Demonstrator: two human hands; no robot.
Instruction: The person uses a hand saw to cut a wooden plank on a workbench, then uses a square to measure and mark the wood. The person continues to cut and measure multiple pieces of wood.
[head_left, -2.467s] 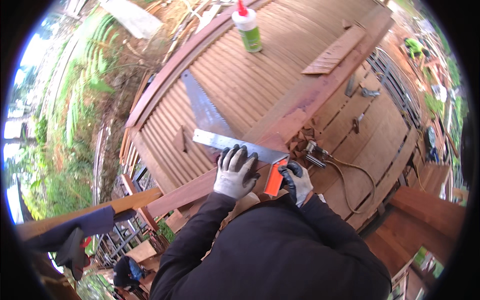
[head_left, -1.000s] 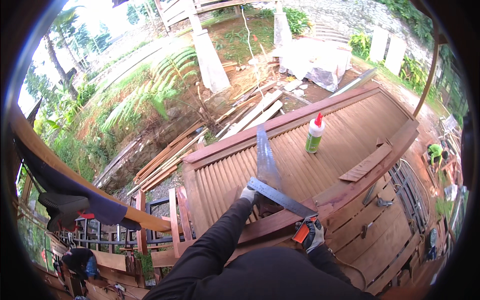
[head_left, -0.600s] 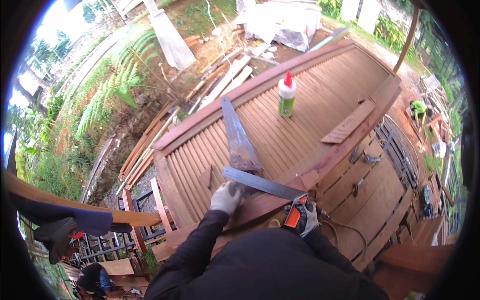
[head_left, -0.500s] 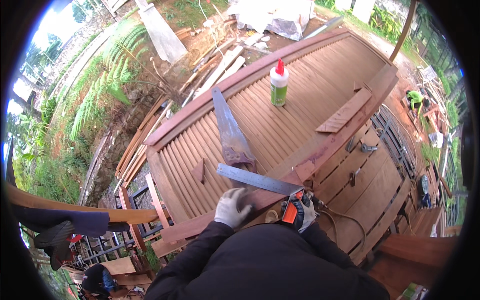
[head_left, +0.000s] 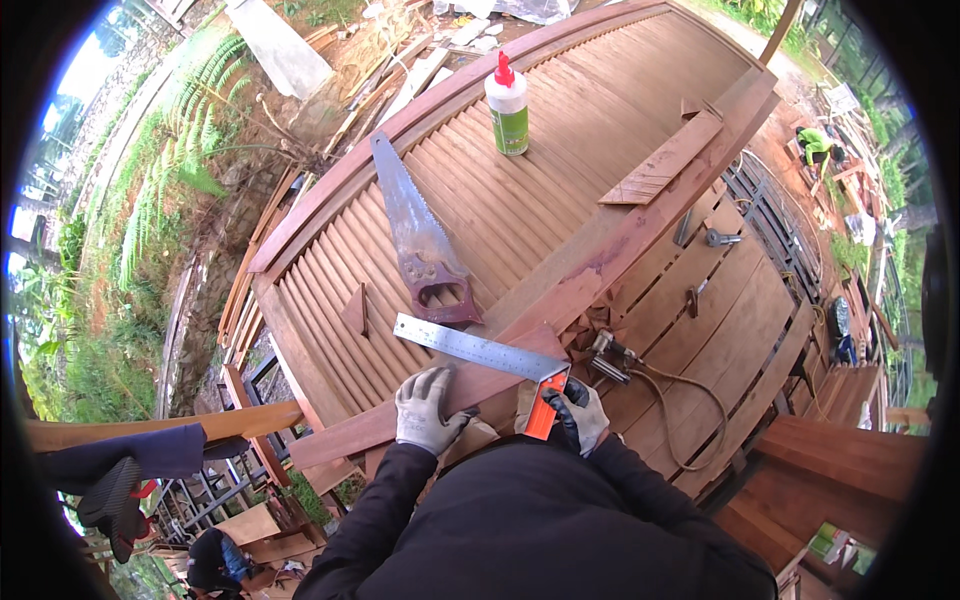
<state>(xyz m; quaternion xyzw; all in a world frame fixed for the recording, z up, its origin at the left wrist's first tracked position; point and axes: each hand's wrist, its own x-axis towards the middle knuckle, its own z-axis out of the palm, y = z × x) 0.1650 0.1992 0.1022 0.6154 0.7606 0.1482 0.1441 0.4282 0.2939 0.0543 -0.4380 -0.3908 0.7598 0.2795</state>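
Note:
My right hand (head_left: 582, 414), in a dark-palmed glove, is closed around the orange handle of a try square (head_left: 480, 350). Its steel blade slants up to the left, across the reddish wooden rail (head_left: 345, 437) and over the louvered panel. Farther left, my gloved left hand (head_left: 428, 412) grips that rail, fingers bent over its far side and thumb apart toward the near edge; the fingertips are hidden. Just beyond the blade lies a handsaw (head_left: 425, 240) with a worn handle. A small triangular wood offcut (head_left: 356, 311) rests left of the saw.
A glue bottle (head_left: 508, 110) with a red cap stands on the panel. Wood strips (head_left: 665, 160) lie along its right rail. A nail gun (head_left: 612, 358) with a hose sits on the slatted bench (head_left: 720, 330), near a clamp (head_left: 722, 238). Other people work at far right and lower left.
The right hand and square have shifted left and nearer my body, uncovering the nail gun. The left hand has moved slightly left along the rail. The view has tilted, shifting the panel.

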